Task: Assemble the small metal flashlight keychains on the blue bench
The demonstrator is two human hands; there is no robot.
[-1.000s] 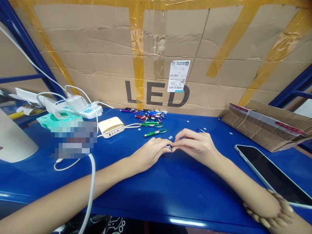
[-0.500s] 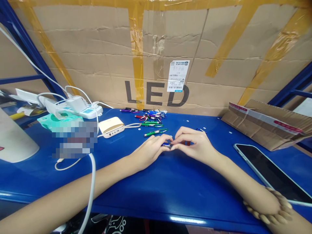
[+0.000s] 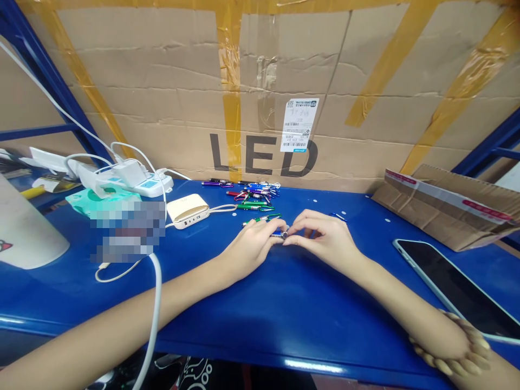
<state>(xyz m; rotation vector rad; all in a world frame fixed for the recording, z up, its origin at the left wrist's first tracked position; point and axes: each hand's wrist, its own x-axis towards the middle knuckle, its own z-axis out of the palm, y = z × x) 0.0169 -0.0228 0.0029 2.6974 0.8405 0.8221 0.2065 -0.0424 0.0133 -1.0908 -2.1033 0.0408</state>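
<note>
here, hands (image 3: 251, 242) (image 3: 330, 236) hold a blue tube (image 3: 277, 234) before a carton (image 3: 162, 108) printed "led"

The person's left hand (image 3: 249, 244) pinches a small blue cylinder (image 3: 278, 234), and the right hand (image 3: 329, 235) grips its silvery end over a blue table (image 3: 292, 314). Coloured pens (image 3: 260, 190) lie heaped behind, near a cream power bank (image 3: 187, 211); a phone (image 3: 459, 290) lies beside the right forearm.

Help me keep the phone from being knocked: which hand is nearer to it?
Right. The right hand is left of the phone, its forearm passing beside it; the left hand is farther left, beyond the right hand.
</note>
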